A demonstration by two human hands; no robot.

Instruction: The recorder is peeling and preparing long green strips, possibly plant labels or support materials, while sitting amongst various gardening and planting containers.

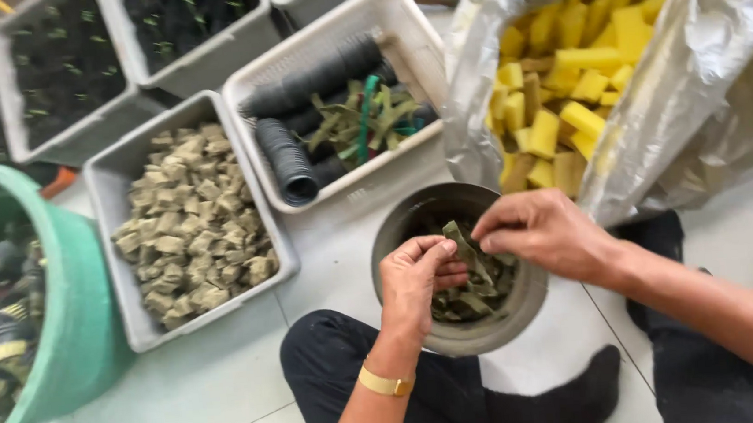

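Strip: we see a green strip (465, 242) over the grey bowl (524, 303), long axis running left hand to right.
Left hand (412, 280): fingers pinched on its near end.
Right hand (544, 231): fingers closed on its far end, equally near.

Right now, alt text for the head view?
Both hands, left hand and right hand, pinch a green strip over a grey bowl of strips. Around it: a tray of brown cubes and a bag of yellow sponge blocks.
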